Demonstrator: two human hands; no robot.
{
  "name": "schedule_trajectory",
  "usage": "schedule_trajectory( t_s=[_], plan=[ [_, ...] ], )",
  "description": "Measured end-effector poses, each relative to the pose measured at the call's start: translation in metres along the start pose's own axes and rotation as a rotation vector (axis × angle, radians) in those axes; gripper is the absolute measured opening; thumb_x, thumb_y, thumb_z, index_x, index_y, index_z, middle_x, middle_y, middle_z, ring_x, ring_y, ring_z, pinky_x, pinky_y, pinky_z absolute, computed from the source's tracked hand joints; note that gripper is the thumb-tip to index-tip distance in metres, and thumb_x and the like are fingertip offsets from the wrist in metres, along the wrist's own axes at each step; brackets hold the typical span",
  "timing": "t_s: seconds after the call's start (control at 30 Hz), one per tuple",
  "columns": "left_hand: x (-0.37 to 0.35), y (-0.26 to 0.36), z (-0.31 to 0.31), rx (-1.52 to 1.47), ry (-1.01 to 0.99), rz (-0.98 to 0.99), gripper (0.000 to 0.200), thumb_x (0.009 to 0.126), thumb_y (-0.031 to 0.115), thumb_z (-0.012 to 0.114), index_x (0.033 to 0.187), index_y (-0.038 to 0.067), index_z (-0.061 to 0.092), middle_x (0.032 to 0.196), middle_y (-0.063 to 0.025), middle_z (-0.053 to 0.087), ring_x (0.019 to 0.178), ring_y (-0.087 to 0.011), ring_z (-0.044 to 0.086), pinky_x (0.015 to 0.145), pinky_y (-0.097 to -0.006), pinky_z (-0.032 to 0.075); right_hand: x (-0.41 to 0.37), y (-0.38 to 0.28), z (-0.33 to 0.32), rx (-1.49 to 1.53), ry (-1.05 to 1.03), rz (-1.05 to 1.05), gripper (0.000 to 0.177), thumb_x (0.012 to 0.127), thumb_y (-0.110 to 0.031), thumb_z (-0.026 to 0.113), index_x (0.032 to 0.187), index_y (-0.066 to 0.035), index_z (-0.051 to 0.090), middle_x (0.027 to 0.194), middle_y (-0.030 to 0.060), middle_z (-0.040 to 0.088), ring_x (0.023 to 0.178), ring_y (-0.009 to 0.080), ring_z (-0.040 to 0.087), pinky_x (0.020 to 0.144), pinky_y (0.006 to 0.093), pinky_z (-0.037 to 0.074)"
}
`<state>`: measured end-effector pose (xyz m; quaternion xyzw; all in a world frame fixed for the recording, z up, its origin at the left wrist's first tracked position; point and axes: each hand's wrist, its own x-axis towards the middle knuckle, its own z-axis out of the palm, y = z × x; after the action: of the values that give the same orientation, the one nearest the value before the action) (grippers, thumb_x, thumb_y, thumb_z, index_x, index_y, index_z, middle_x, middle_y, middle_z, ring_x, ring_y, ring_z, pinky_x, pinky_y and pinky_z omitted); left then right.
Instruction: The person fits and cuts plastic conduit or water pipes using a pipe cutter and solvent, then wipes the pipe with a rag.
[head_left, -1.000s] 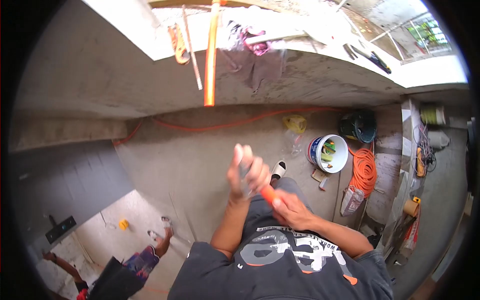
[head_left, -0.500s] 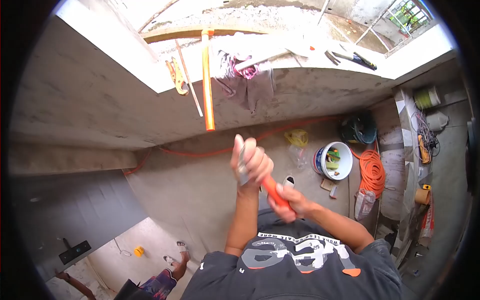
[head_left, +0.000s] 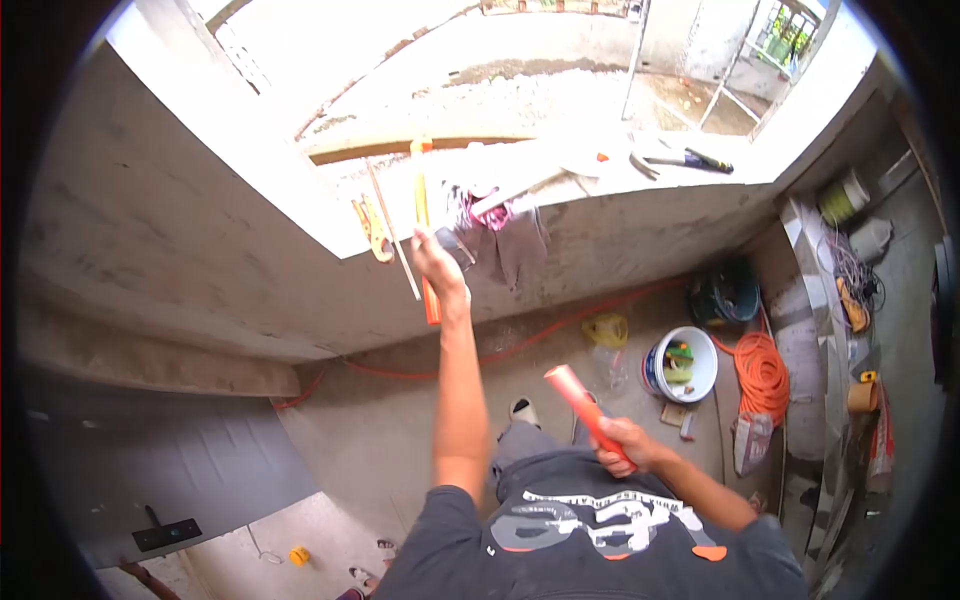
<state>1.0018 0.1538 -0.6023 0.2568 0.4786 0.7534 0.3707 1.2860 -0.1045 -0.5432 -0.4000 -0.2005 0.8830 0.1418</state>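
Note:
My right hand [head_left: 622, 446] is wrapped around a short orange pipe [head_left: 575, 390] in front of my shirt, its open end pointing up and left. My left arm is stretched out to the window sill. There my left hand [head_left: 438, 265] overlaps a long orange pipe [head_left: 432, 305] that juts over the sill's edge. A dark flat piece [head_left: 456, 248], perhaps sandpaper, shows at the fingers of that hand. Whether those fingers also touch the long pipe cannot be made out. Left of it lie a thin stick [head_left: 402, 262] and an orange-yellow pipe cutter [head_left: 375, 235].
A grey cloth [head_left: 512, 255] hangs off the sill [head_left: 600, 182]; dark-handled tools [head_left: 690, 160] lie farther right. On the floor stand a white bucket [head_left: 709, 370], a dark bucket [head_left: 735, 295] and a coiled orange hose [head_left: 757, 375]. Another person's feet [head_left: 362, 575] show at lower left.
My left hand has left the short pipe's end and moved up to the long pipe at the sill. My right hand, still holding the short pipe, has shifted slightly right and down.

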Motion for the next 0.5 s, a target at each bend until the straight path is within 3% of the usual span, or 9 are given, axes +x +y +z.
schedule_trajectory(
  t_s=[0.07,0.1,0.23,0.3,0.33,0.4,0.5],
  plan=[
    [0.015,0.006,0.028,0.466,-0.235,0.218,0.033,0.096,0.026,0.046,0.109,-0.005,0.046,0.102,-0.0147,0.05,0.098,-0.0235,0.05,0.086,-0.0384,0.041,-0.002,0.008,-0.039,0.134,0.279,-0.113,0.041,0.093,-0.05,0.044,0.088,-0.009,0.046,0.053,-0.0016,0.035,0.037,0.0067,0.029,0.032,0.0225,0.024],
    [0.02,0.005,0.039,0.469,-0.232,0.224,0.033,0.096,0.026,0.046,0.109,-0.005,0.046,0.102,-0.0147,0.05,0.098,-0.0235,0.05,0.086,-0.0384,0.041,-0.004,0.006,-0.056,0.152,0.399,-0.176,0.038,0.094,-0.047,0.044,0.089,-0.009,0.045,0.055,-0.0011,0.037,0.037,0.0069,0.031,0.032,0.0224,0.025],
    [0.032,-0.006,0.092,0.433,-0.694,-0.359,0.041,0.082,0.015,0.058,0.118,-0.002,0.047,0.1,-0.0094,0.059,0.087,-0.017,0.054,0.076,-0.0299,0.046,-0.009,-0.013,-0.091,-0.077,0.485,-0.312,0.039,0.094,-0.046,0.047,0.09,-0.007,0.045,0.056,0.0007,0.041,0.039,0.0086,0.036,0.034,0.0237,0.029],
    [-0.005,-0.023,0.119,0.461,-0.825,-0.217,0.044,0.08,0.015,0.061,0.118,-0.002,0.047,0.101,-0.0096,0.06,0.083,-0.0158,0.057,0.072,-0.0283,0.048,-0.008,-0.02,-0.101,-0.038,0.466,-0.376,0.039,0.093,-0.046,0.047,0.09,-0.007,0.045,0.056,0.0006,0.041,0.039,0.0086,0.037,0.034,0.0237,0.03],
    [-0.03,-0.022,0.132,0.467,-0.905,-0.289,0.046,0.079,0.013,0.064,0.118,-0.001,0.046,0.104,-0.0109,0.059,0.09,-0.0157,0.058,0.076,-0.0278,0.049,-0.008,-0.024,-0.107,-0.023,0.438,-0.422,0.039,0.093,-0.046,0.048,0.089,-0.007,0.045,0.056,0.0005,0.041,0.039,0.0087,0.037,0.035,0.0237,0.03],
    [-0.068,-0.047,0.16,0.147,-0.983,-0.483,0.045,0.079,0.004,0.067,0.116,0.001,0.041,0.105,-0.0107,0.059,0.094,-0.0164,0.059,0.079,-0.0297,0.05,-0.004,-0.03,-0.126,0.009,0.455,-0.475,0.034,0.095,-0.041,0.048,0.092,-0.008,0.045,0.057,0.0002,0.04,0.038,0.0089,0.036,0.035,0.0236,0.03],
    [-0.112,-0.071,0.227,0.125,-0.987,-0.494,0.045,0.08,0.003,0.067,0.115,0.002,0.04,0.1,-0.0103,0.062,0.09,-0.0146,0.061,0.077,-0.0286,0.051,-0.001,-0.047,-0.16,-0.049,0.526,-0.555,0.029,0.093,-0.037,0.053,0.091,-0.009,0.045,0.058,-0.0008,0.041,0.04,0.0079,0.038,0.036,0.0228,0.031]
  ],
)
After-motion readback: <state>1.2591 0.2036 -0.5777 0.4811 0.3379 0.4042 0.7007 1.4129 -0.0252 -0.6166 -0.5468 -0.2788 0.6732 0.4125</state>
